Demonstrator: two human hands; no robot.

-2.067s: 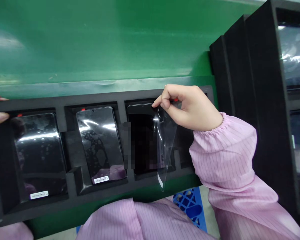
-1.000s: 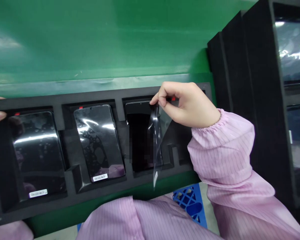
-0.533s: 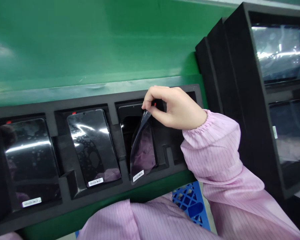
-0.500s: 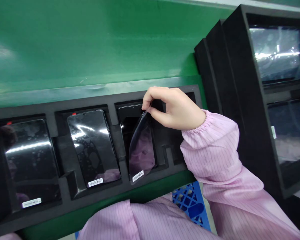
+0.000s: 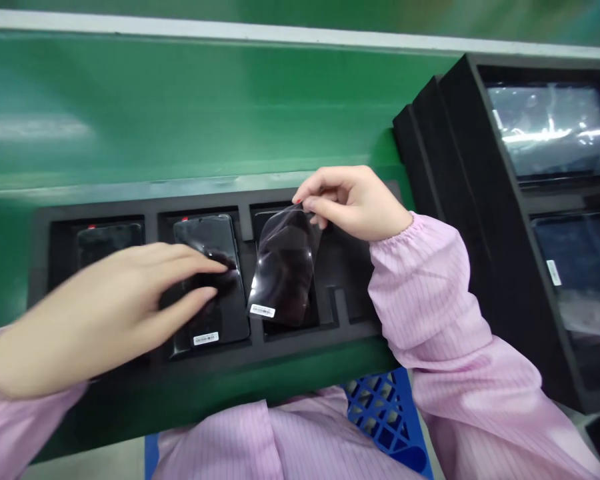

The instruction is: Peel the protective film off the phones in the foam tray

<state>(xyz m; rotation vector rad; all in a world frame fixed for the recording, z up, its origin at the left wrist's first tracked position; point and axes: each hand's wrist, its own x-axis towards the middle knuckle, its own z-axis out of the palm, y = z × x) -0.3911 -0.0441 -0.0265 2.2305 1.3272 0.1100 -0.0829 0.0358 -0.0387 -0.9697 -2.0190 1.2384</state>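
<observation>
My left hand (image 5: 100, 303) reaches in from the left edge, blurred, fingers stretched flat and loosely spread, holding nothing; the fingertips lie over the middle phone (image 5: 211, 280), though I cannot tell whether they press on the glass or hover just above it. Under the hand sits the black foam tray (image 5: 300, 340), lying on the green bench (image 5: 180, 120) with three pockets in a row. The left pocket holds a dark phone (image 5: 109, 240), mostly covered by my hand, with a small red tab at its top edge. The middle phone lies glass up in the second pocket, white barcode label near its lower end, red tab at its top. The third pocket holds another phone, largely hidden behind the protective film (image 5: 283, 267). The film is a thin, dark, glossy sheet, curled and lifted clear of the screen along most of its length, with a white label at its lower left corner. My right hand (image 5: 353, 200) pinches the film's upper corner between thumb and forefinger, other fingers curled in, hand above the tray's top right area. A pink striped sleeve (image 5: 430, 300) covers that arm. Below the tray, a blue plastic crate (image 5: 380, 407) shows past the bench edge. At far right stand stacked black foam trays (image 5: 480, 200), tilted, with more glossy screens in their pockets.
</observation>
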